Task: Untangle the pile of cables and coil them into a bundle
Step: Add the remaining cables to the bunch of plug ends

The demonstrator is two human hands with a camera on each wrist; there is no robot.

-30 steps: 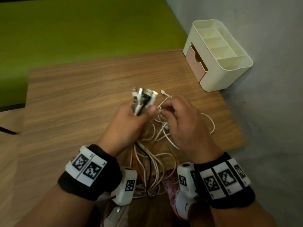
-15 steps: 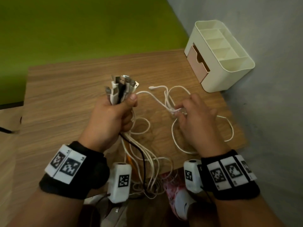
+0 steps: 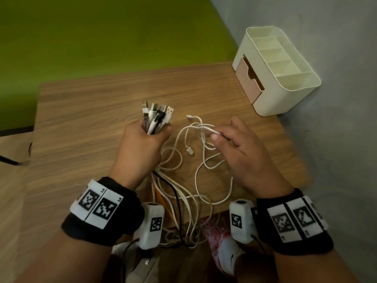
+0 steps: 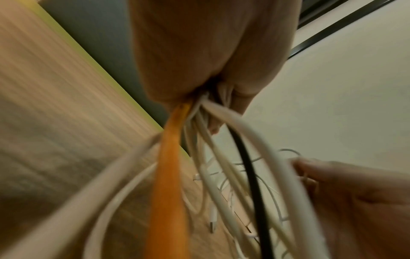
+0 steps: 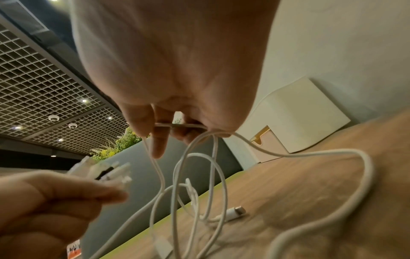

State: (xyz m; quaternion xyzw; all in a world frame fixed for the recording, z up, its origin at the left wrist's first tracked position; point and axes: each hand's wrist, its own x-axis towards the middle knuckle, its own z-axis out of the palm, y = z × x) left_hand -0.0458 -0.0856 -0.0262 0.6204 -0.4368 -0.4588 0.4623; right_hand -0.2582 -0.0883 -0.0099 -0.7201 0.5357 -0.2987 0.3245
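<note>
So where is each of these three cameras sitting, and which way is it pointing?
Head: on the head, looking down at the wooden table; both forearms show, left hand and right hand.
Left wrist: under the left hand, along the orange cable.
Right wrist: under the right hand, toward the thin white cable.
Shared: the cream plastic organiser in head and right-wrist views.

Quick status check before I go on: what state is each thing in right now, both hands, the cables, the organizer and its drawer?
Left hand: fist gripping the gathered cable ends, plugs pointing up.
Right hand: pinching a white cable above the table.
Cable bundle: plug ends gathered, lengths hanging loose over the table edge, not coiled.
White cable: looped, still tangled.
Organizer: upright, compartments look empty.
Drawer: pulled slightly open.
</note>
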